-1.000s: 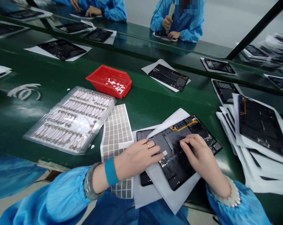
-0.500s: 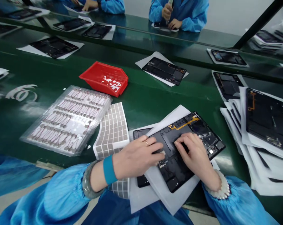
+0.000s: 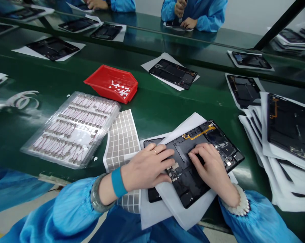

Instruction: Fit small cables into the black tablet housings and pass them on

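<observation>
We are looking at a wide green table, whose smooth surface is reflecting the light. At the near right, an uneven stack of black panels and thin white sheets is standing. At the near left, a clear plastic tray is holding rows of small grey discs with thin reddish wires. Between these two, the black panel in work is lying askew on white paper, partly covering another panel; its inner side is showing shallow recesses. To its left, a curling sheet is showing grey squares, and farther a sloped red bin is standing.

The left hand is resting with extended fingers on the panel's left edge, clenching nothing. The right hand is holding thumb and forefinger close together at the panel's middle; whether they are grasping something tiny, we cannot tell. We are judging this as fine fingertip work, and the next move is probably calling for light pressure and a steady panel.

A flat orange ribbon is bending near the far edge. White flakes are lying in the bin.
</observation>
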A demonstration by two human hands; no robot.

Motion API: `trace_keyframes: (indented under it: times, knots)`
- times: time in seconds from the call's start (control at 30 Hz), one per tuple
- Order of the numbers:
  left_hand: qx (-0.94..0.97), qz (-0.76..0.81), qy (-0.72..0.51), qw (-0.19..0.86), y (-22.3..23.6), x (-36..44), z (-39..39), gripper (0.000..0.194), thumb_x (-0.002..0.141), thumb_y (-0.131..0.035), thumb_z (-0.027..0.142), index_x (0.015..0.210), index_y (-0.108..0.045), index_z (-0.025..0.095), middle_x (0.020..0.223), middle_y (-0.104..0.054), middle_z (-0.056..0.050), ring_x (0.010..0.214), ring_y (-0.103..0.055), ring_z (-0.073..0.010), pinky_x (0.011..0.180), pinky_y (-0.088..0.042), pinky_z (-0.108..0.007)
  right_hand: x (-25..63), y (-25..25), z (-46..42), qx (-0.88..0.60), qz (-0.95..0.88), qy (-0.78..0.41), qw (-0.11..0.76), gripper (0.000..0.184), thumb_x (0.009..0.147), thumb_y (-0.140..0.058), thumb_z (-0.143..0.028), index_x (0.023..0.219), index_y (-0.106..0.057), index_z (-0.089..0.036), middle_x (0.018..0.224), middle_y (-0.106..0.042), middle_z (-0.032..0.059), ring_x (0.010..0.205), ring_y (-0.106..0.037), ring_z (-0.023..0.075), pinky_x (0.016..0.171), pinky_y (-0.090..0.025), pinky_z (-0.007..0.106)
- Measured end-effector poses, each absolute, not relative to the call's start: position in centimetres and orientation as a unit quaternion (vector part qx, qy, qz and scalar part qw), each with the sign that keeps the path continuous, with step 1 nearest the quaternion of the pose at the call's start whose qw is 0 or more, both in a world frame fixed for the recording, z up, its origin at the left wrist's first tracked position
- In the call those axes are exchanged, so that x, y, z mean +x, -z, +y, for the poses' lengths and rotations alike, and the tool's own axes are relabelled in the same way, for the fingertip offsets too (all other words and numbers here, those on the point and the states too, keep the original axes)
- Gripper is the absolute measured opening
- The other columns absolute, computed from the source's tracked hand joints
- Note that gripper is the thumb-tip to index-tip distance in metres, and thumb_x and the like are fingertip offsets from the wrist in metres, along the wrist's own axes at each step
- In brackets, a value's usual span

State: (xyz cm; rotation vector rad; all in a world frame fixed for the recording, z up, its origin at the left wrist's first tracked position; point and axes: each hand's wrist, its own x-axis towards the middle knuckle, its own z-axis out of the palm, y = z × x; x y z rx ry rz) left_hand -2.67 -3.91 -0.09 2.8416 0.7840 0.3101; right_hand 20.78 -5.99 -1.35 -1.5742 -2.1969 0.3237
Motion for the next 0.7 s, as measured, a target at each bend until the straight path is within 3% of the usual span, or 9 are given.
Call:
trace_keyframes:
  times: [0.1, 0.27, 0.4, 0.7]
  knots:
    - [0.953, 0.277, -0.113, 0.053, 0.1, -2.8, -3.9, 0.043, 0.08, -0.064, 0.056, 0.1, -0.059, 0.018, 0.11, -0.059, -0.006, 0.097, -0.048, -0.0246, 0.076, -0.031, -0.036, 20.8, 1.4, -6.0, -0.568, -0.789, -0.115, 0.207, 0.02, 0.094, -0.045, -0.031, 0.082, -0.056, -0.02, 0.086, -0.058, 0.0058, 0.081, -0.051, 0.0204, 0.074, -0.039, 0.035]
    - [0.96, 0.252, -0.107, 0.058, -0.1, -2.7, -4.4, 0.034, 0.083, -0.065, 0.042, 0.11, -0.056, 0.024, 0.114, -0.057, -0.003, 0.1, -0.049, -0.0237, 0.079, -0.032, -0.035, 20.9, 1.6, -5.9, -0.563, -0.791, -0.11, 0.211, 0.023, 0.094, -0.044, -0.033, 0.081, -0.057, -0.02, 0.086, -0.058, 0.006, 0.08, -0.052, 0.0202, 0.073, -0.039, 0.034]
    - [0.957, 0.261, -0.113, 0.051, 0.3, -2.6, -4.5, 0.048, 0.081, -0.065, 0.049, 0.118, -0.053, 0.02, 0.114, -0.058, -0.006, 0.101, -0.05, -0.0242, 0.079, -0.033, -0.035, 21.1, 1.9, -5.8, -0.558, -0.795, -0.103, 0.217, 0.023, 0.093, -0.045, -0.034, 0.079, -0.057, -0.02, 0.084, -0.059, 0.0056, 0.079, -0.053, 0.0204, 0.074, -0.04, 0.035]
    - [0.961, 0.232, -0.115, 0.096, 0.1, -2.5, -3.3, 0.03, 0.081, -0.067, 0.046, 0.099, -0.061, 0.023, 0.108, -0.06, -0.002, 0.099, -0.05, -0.0218, 0.081, -0.031, -0.034, 21.1, 2.0, -5.7, -0.56, -0.794, -0.101, 0.213, 0.022, 0.093, -0.045, -0.034, 0.078, -0.055, -0.021, 0.084, -0.058, 0.0048, 0.078, -0.052, 0.02, 0.074, -0.039, 0.035]
